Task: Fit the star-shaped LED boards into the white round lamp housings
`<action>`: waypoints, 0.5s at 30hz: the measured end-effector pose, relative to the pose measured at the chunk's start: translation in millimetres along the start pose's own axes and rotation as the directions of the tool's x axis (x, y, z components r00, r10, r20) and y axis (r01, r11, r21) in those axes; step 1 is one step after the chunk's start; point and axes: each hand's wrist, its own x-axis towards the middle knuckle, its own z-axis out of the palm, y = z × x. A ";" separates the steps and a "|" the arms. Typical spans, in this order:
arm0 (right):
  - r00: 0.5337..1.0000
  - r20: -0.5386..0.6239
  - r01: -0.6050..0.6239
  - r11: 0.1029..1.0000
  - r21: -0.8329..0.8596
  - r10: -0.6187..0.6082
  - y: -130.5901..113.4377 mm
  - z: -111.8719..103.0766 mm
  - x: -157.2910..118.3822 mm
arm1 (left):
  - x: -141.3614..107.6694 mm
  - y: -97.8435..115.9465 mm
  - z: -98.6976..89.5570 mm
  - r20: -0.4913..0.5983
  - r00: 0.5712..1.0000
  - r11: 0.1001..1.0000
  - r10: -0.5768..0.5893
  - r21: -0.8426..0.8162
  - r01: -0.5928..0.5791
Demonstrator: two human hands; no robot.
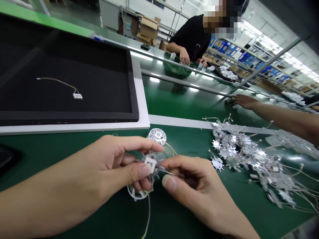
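Over the green workbench (189,141), just short of the near right corner of the black tray (134,99), the left hand (113,169) gripped a labelled toothed disc (151,162) between thumb and fingers. The right hand (199,186) was half curled, its forefinger at the disc's edge; whether it pinched the thin wire (168,172), I could not tell. One white ring (157,135) lay just beyond, a second ring (136,196) below the left hand. Wired discs (231,151) lay heaped toward the workbench's right side.

Held toothed disc (158,168): dull, metal-like. Piled discs (232,151): shiny metal. Tray (74,117): matt. Tabletop (190,139): smooth. Cartons (149,28): cardboard.
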 end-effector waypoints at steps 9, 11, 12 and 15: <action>0.996 0.013 -0.093 0.996 0.016 0.092 3.4 -5.2 4.9 | -5.1 5.4 8.2 -0.094 0.994 0.989 -0.052 0.133 0.064; 0.996 0.013 -0.093 0.996 0.016 0.093 4.3 -6.4 5.3 | -3.9 2.1 4.0 -0.125 0.992 0.967 -0.012 0.252 0.044; 0.996 0.009 -0.091 0.996 0.013 0.091 4.9 -7.4 5.4 | -3.2 -0.2 0.5 -0.132 0.991 0.949 0.020 0.315 0.023; 0.996 -0.038 -0.086 0.996 -0.034 0.085 6.2 -13.0 5.1 | -2.0 -8.0 -13.3 -0.109 0.982 0.902 0.154 0.421 -0.095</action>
